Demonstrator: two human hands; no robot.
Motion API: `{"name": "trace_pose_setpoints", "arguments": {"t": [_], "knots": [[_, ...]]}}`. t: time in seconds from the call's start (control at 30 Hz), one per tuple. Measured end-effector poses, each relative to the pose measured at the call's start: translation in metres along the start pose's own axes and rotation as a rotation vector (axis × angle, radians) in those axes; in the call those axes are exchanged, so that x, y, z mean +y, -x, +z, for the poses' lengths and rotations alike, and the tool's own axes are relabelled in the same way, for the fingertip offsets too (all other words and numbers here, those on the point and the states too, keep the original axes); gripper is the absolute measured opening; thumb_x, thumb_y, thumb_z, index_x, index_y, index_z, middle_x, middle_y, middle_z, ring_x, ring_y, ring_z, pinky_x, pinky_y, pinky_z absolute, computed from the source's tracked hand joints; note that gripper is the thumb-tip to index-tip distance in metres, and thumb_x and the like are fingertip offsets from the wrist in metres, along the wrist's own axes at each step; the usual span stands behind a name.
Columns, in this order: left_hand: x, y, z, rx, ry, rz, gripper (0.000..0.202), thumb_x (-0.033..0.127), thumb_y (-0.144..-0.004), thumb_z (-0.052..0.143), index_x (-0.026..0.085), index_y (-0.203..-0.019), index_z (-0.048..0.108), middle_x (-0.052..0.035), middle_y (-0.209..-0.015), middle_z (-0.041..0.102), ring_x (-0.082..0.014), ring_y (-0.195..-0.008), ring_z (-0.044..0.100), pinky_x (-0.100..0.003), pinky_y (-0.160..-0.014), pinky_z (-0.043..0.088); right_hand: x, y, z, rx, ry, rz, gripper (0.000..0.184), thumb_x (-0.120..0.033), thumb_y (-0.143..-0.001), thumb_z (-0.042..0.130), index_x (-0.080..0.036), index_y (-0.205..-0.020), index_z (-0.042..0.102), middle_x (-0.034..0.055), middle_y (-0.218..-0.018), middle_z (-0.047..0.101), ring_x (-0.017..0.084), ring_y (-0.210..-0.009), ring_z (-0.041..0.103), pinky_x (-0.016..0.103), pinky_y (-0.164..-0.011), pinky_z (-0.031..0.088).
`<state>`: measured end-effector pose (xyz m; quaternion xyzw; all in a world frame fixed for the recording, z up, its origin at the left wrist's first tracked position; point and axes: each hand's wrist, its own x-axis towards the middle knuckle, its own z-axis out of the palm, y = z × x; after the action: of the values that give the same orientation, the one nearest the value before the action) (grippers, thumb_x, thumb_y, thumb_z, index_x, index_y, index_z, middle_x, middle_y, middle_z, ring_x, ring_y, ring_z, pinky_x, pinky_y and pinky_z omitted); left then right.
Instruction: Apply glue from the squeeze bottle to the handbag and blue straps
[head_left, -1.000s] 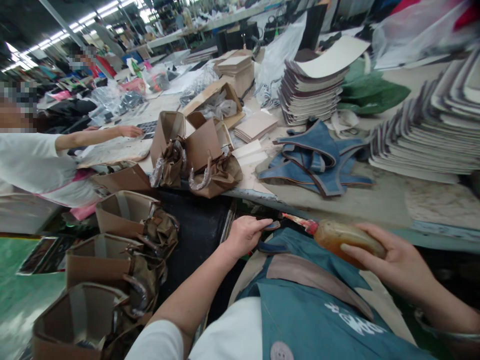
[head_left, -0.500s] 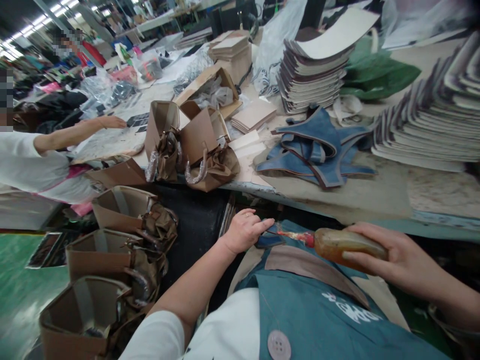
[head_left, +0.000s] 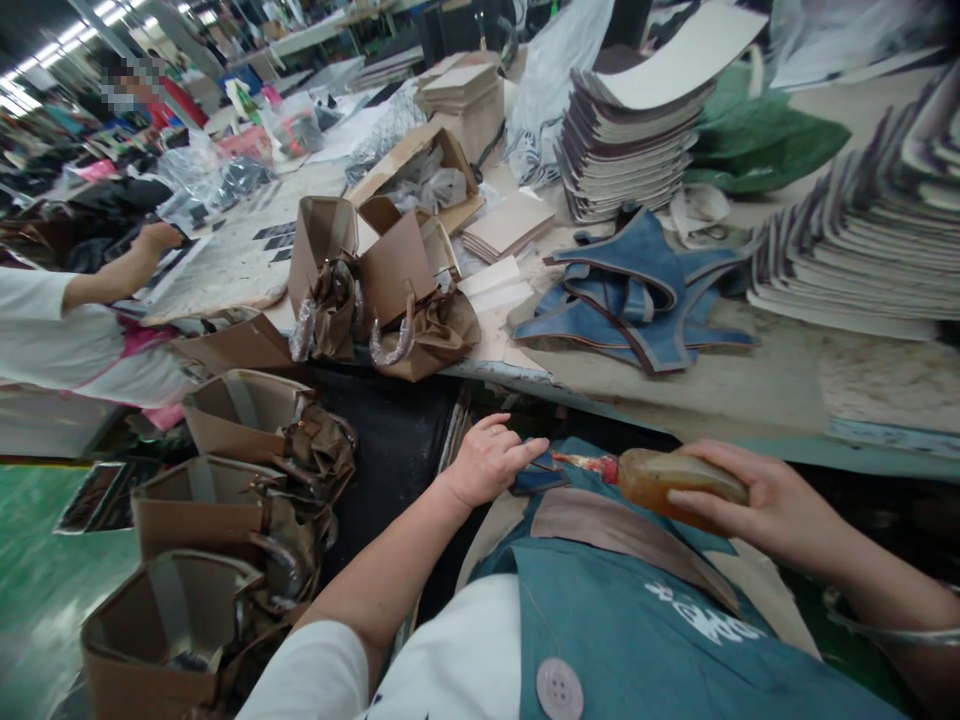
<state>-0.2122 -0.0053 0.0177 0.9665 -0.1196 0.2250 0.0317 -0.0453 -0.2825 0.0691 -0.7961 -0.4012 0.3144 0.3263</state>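
My right hand is wrapped round an amber squeeze bottle, which lies almost level. Its red cap and crusted nozzle point left, close to the fingertips of my left hand. My left hand is closed on a small blue leather-like piece above my lap, the index finger reaching along it. Part of that piece is hidden behind the fingers. Below the bottle, a taupe strip rests across my teal apron.
On the bench lie cut blue pieces, a stack of curved panels and more panels at right. Brown bags stand on its edge; others line my left. A co-worker's arm reaches in at far left.
The bottle and my right hand have shifted slightly left, bringing the nozzle nearer the blue piece. My left hand stays nearly still. The co-worker's hand has moved left and away from the dark pieces.
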Motion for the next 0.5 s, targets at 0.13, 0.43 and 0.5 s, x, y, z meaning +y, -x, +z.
{"name": "trace_pose_setpoints", "arguments": {"t": [0.13, 0.43, 0.5], "knots": [[0.0, 0.002, 0.002, -0.009, 0.012, 0.0, 0.029, 0.016, -0.088, 0.042, 0.025, -0.108, 0.061, 0.0041, -0.058, 0.048, -0.0095, -0.058, 0.047, -0.033, -0.094, 0.043, -0.003, 0.006, 0.0, -0.063, -0.065, 0.005, 0.037, -0.05, -0.077, 0.061, -0.019, -0.098, 0.057, 0.0043, -0.088, 0.064, 0.021, -0.076, 0.06, 0.03, -0.068, 0.046], [-0.001, 0.005, 0.0, 0.012, 0.015, -0.005, 0.029, 0.014, -0.088, 0.043, 0.024, -0.109, 0.061, 0.0043, -0.058, 0.049, -0.0092, -0.059, 0.048, -0.034, -0.097, 0.042, 0.009, -0.001, 0.004, 0.086, 0.025, 0.028, 0.038, -0.048, -0.077, 0.062, -0.019, -0.1, 0.059, 0.0042, -0.094, 0.065, 0.022, -0.083, 0.06, 0.029, -0.075, 0.046], [-0.001, 0.005, 0.0, 0.017, 0.016, -0.005, 0.029, 0.014, -0.088, 0.043, 0.024, -0.108, 0.061, 0.0043, -0.059, 0.05, -0.009, -0.059, 0.048, -0.035, -0.097, 0.042, 0.014, -0.003, 0.006, 0.138, 0.02, 0.034, 0.038, -0.048, -0.076, 0.063, -0.019, -0.101, 0.059, 0.0041, -0.093, 0.066, 0.022, -0.083, 0.061, 0.029, -0.075, 0.046]]}}
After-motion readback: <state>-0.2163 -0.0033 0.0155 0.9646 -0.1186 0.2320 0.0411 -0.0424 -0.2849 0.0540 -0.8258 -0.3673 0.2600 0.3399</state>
